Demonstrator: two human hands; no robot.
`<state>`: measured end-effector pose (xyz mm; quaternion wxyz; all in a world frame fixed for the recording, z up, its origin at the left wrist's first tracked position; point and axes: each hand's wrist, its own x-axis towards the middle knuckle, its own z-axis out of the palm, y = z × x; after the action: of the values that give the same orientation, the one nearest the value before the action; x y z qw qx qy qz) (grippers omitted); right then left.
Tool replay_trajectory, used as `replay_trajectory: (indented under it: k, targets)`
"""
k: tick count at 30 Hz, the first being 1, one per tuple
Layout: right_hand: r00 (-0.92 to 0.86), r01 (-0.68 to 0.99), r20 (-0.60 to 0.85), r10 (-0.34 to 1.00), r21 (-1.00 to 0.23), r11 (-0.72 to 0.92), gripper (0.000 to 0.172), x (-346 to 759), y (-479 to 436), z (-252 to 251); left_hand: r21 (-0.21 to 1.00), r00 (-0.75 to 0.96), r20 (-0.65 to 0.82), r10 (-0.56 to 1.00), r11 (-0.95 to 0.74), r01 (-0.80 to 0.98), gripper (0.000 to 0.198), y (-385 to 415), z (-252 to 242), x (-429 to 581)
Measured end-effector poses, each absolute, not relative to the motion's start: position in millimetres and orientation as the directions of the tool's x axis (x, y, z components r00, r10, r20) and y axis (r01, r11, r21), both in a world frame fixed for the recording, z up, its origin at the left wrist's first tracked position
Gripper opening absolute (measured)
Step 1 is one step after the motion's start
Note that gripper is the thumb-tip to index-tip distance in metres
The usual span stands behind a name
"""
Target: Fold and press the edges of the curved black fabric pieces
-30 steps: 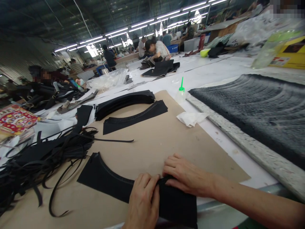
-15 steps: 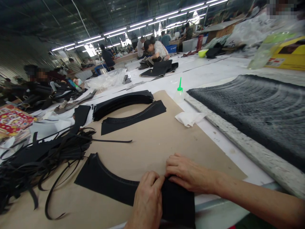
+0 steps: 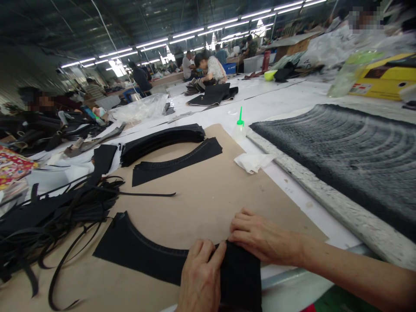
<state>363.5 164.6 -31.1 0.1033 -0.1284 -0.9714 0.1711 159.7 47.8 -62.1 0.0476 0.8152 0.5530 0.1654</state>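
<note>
A black curved piece of sheet material (image 3: 152,256), perhaps leather or fabric, lies on brown paper with its concave edge away from me. My left hand (image 3: 202,275) bears on its right half, thumb and fingers closed at the curved edge. Beside it my right hand (image 3: 256,236) pinches the same edge near the right end; its fingertips are partly hidden. A narrow folded-looking rim runs along the curve to the left of my hands. Farther back lie a similar black curved piece (image 3: 177,160) and a thick stack of black curved pieces (image 3: 162,143).
Black strips (image 3: 65,208) heap up at the left on the brown paper (image 3: 195,212). A green-tipped bottle (image 3: 239,130) and a crumpled white tissue (image 3: 254,162) stand and lie farther back. At right is a thick slab (image 3: 341,151) with a blackened top. Co-workers sit beyond.
The whole view has shifted slightly, so things sit a little farther left. My right hand has edged right along the curved edge, and my left hand stays on the piece.
</note>
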Motion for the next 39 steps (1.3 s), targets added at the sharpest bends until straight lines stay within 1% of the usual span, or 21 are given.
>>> replay_trajectory:
  k: [5, 8, 11, 16, 19, 24, 26, 29, 33, 36, 39]
  targets:
    - [-0.943, 0.215, 0.169, 0.287, -0.350, 0.912, 0.024, 369, 164, -32, 0.199, 0.346, 0.222, 0.912, -0.390, 0.899, 0.047, 49, -63, 163]
    - [-0.939, 0.217, 0.177, 0.294, -0.355, 0.909, 0.026, 370, 163, -34, 0.176, 0.325, 0.246, 0.913, -0.372, 0.911, 0.049, 49, -63, 167]
    - [-0.932, 0.253, 0.162, 0.323, -0.346, 0.904, 0.024, 371, 162, -33, 0.152, 0.292, 0.273, 0.916, -0.341, 0.928, 0.053, 48, -63, 170]
    - [-0.926, 0.272, 0.163, 0.341, -0.338, 0.901, 0.023, 372, 161, -29, 0.111, 0.304, 0.286, 0.909, -0.347, 0.931, 0.056, 48, -62, 171]
    - [-0.925, 0.259, 0.180, 0.335, -0.350, 0.901, 0.024, 373, 159, -28, 0.122, 0.309, 0.327, 0.893, -0.364, 0.923, 0.054, 48, -69, 172]
    - [-0.924, 0.255, 0.185, 0.334, -0.353, 0.900, 0.025, 375, 158, -29, 0.149, 0.349, 0.419, 0.838, -0.443, 0.884, 0.052, 52, -78, 175]
    - [-0.924, 0.256, 0.184, 0.335, -0.354, 0.900, 0.027, 376, 158, -31, 0.150, 0.404, 0.396, 0.825, -0.492, 0.858, 0.051, 54, -76, 174]
    - [-0.923, 0.254, 0.191, 0.334, -0.351, 0.901, 0.028, 379, 159, -32, 0.165, 0.463, 0.317, 0.828, -0.529, 0.833, 0.054, 56, -70, 172]
    - [-0.921, 0.262, 0.191, 0.340, -0.342, 0.902, 0.031, 382, 159, -32, 0.188, 0.421, 0.282, 0.862, -0.480, 0.857, 0.061, 56, -68, 176]
    - [-0.916, 0.264, 0.202, 0.345, -0.344, 0.901, 0.033, 386, 159, -32, 0.177, 0.379, 0.277, 0.883, -0.435, 0.883, 0.058, 56, -69, 182]
    - [-0.910, 0.276, 0.205, 0.360, -0.348, 0.896, 0.034, 389, 158, -34, 0.155, 0.374, 0.293, 0.880, -0.429, 0.890, 0.055, 56, -69, 185]
